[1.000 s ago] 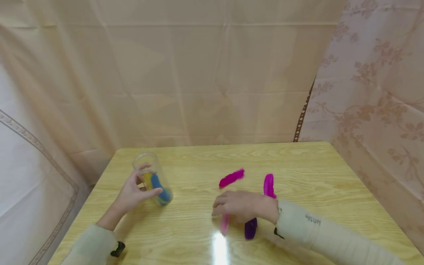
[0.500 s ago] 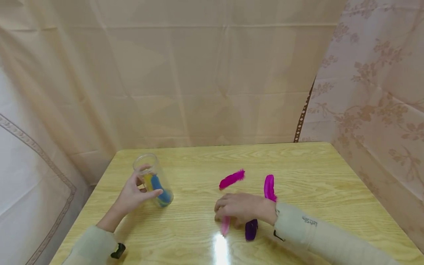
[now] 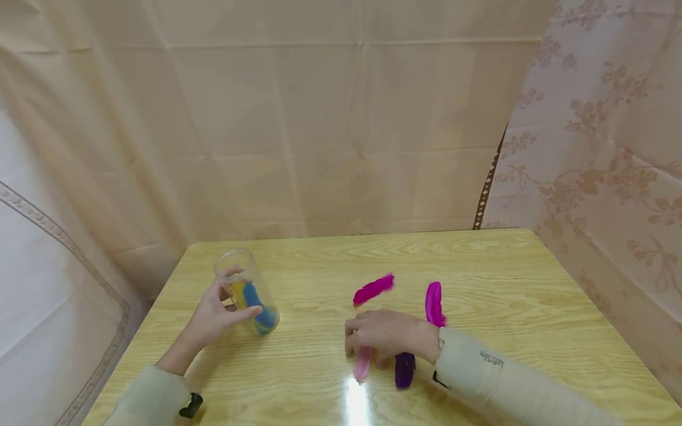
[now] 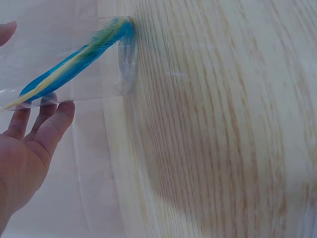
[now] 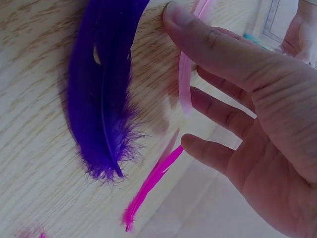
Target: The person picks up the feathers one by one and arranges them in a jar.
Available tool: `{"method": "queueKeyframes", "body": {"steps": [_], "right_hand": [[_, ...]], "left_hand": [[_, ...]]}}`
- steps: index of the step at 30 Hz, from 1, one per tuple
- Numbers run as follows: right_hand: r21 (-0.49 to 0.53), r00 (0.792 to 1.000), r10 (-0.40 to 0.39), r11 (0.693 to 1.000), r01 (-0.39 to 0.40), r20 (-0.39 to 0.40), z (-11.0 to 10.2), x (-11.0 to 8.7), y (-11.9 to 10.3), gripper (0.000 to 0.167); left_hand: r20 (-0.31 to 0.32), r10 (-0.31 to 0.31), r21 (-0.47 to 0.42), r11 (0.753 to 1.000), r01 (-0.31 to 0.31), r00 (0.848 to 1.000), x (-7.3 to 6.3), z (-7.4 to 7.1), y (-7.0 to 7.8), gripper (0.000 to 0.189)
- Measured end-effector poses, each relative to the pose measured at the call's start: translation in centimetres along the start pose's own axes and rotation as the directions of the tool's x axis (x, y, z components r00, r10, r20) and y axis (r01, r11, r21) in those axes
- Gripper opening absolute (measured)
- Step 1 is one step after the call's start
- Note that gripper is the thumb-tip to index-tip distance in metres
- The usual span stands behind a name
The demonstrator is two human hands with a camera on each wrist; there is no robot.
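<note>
A clear cylindrical container (image 3: 259,284) tilts at the left of the table, and my left hand (image 3: 213,310) grips its side, thumb in front. Inside lie a blue feather (image 4: 74,67) and a yellow feather (image 4: 52,79). At centre right, my right hand (image 3: 380,331) hovers low over a light pink feather (image 3: 363,365), which shows between the thumb and fingers; the thumb stays apart from the fingers. A dark purple feather (image 3: 404,371) lies just right of that thumb. Beyond the hand are two magenta feathers, one on the left (image 3: 373,289) and one on the right (image 3: 434,303).
The wood-grain table (image 3: 303,378) ends at a beige cloth (image 3: 319,148) hung behind it. Patterned cloth (image 3: 602,148) hangs at the right and white cloth (image 3: 48,296) at the left. A bright reflection lies near the table's front.
My right hand has shifted slightly, its fingers bending a little more around the light pink feather. The left hand keeps its hold on the container, and the feathers stay in place.
</note>
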State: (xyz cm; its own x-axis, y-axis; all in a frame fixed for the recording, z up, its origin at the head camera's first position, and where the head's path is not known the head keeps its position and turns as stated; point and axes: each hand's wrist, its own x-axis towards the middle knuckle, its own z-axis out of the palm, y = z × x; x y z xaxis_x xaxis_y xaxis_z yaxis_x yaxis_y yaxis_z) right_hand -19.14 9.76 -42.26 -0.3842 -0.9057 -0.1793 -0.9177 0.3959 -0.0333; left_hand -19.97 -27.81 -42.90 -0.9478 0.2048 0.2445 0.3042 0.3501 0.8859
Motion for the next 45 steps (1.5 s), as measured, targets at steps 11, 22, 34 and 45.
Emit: {"method": "queueKeyframes", "body": {"steps": [11,22,34,45], "right_hand": [[0.045,0.994,0.088,0.995,-0.091,0.066,-0.07,0.20,-0.25,0.042],[0.095,0.980,0.138,0.984,-0.152,0.142,-0.56,0.40,-0.65,0.034],[0.187,0.970,0.180,0.960,-0.210,0.165,-0.73,0.54,-0.90,0.033],[0.186,0.966,0.198,0.956,-0.228,0.170,-0.90,0.32,-0.89,0.032]], "left_hand": [[0.001,-0.001,-0.008,1.000,0.001,1.000,-0.12,0.06,-0.18,0.077],[0.002,0.001,-0.017,1.000,-0.001,1.000,-0.21,0.06,-0.16,0.077],[0.003,0.002,-0.007,1.000,-0.002,1.000,-0.05,0.04,-0.12,0.077],[0.008,0.010,-0.003,1.000,-0.010,1.000,0.03,-0.02,-0.09,0.077]]}}
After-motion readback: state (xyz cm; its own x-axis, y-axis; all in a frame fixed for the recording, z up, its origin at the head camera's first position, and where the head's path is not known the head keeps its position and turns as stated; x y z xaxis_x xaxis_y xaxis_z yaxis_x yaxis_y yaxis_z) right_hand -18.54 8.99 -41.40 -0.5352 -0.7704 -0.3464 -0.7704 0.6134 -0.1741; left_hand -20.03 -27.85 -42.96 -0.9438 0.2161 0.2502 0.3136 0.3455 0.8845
